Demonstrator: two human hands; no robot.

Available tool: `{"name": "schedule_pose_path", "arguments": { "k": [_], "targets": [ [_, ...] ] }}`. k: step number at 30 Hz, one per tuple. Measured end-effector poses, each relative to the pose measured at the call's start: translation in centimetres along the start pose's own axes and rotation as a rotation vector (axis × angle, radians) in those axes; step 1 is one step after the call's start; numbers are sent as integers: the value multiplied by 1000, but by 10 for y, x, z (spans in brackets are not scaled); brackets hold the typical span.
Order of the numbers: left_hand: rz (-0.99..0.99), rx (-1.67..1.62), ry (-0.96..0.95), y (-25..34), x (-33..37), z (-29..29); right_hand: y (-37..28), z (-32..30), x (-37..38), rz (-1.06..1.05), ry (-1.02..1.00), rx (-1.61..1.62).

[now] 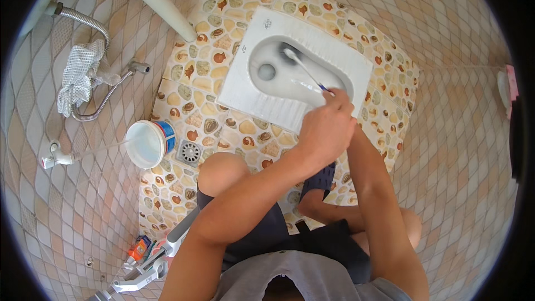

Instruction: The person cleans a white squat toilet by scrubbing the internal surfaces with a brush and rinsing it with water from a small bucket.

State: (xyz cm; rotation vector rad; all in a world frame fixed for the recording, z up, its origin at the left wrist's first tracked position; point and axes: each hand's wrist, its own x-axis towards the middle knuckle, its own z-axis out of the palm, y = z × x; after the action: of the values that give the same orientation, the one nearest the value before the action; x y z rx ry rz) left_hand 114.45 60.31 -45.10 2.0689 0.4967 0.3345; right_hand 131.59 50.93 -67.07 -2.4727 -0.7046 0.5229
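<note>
A white squat toilet (234, 89) is set in the patterned floor in front of me. My left hand (327, 129) is closed around the handle of a toilet brush (305, 70), above the toilet's near right edge. The brush slants up and left across the bowl, its white head against the far wall by a dark patch. The handle has a blue section close to my fingers. My right hand (355, 128) meets the left one at the handle's end; its fingers are mostly hidden behind the left hand.
Water runs from a wall tap (58, 157) into a white bucket (146, 145) on the left, beside a floor drain (189, 153). A cloth (81, 75) hangs near a metal hose (106, 97). A pale pipe (156, 3) stands far left. A grey-white pole (181, 234) leans nearby.
</note>
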Motion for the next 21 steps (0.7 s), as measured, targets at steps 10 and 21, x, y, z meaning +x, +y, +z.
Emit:
{"name": "schedule_pose_path", "arguments": {
  "k": [10, 21],
  "targets": [
    [-19, -30, -2, 0, 0, -10, 2, -110, -26, -164, -347, -473],
    [41, -87, -6, 12, -1, 2, -37, -78, 60, -361, -176, -428]
  ]
}}
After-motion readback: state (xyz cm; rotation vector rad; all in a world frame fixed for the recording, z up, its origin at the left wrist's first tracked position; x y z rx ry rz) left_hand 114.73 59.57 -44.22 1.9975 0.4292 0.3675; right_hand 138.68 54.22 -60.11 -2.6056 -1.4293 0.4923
